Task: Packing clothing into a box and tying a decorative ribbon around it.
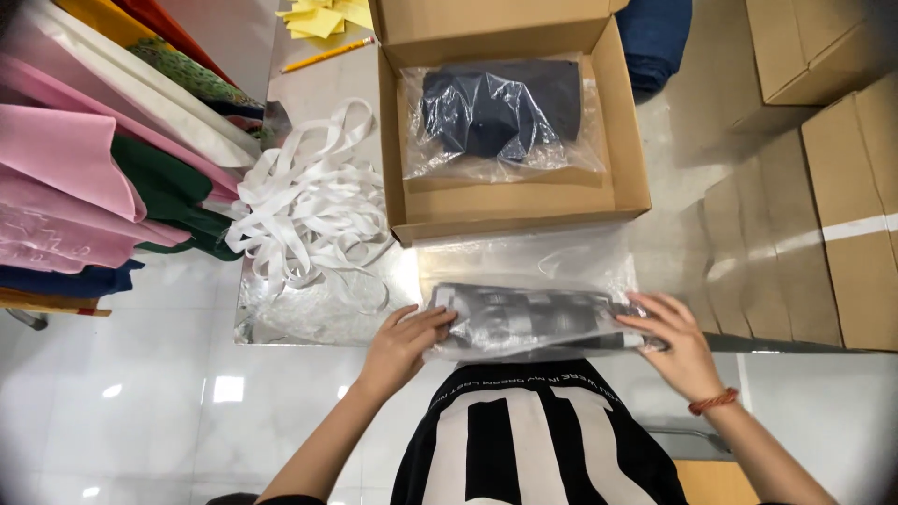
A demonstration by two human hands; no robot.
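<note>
Clear plastic wraps a folded grey garment (524,320) held at the table's near edge, lower centre of the frame. Left hand (402,344) pinches the bag's left end, fingers curled over it; right hand (675,344) grips the right end, fingers spread along the top. Just above sits an open cardboard box (629,140) holding a dark bagged garment (500,108). White ribbon (313,201) is heaped left of the box. Bare table (669,252) shows between box and bag.
</note>
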